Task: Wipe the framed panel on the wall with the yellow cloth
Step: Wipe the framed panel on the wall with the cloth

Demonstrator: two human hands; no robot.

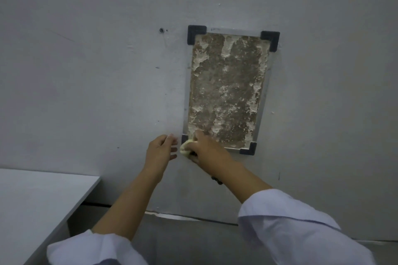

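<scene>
A framed panel (226, 90) hangs on the grey wall, brown and blotchy with white patches, edged in silver with black corner pieces. My right hand (204, 148) presses a bunched yellow cloth (184, 148) against the panel's lower left corner, hiding most of that corner piece. Only a small part of the cloth shows past my fingers. Just left of the frame, my left hand (160, 150) rests on the wall with its fingers apart and holds nothing.
A white table (36, 202) stands against the wall at the lower left. A small screw hole (161, 30) marks the wall left of the frame's top. A dark wristband (216, 179) shows on my right wrist.
</scene>
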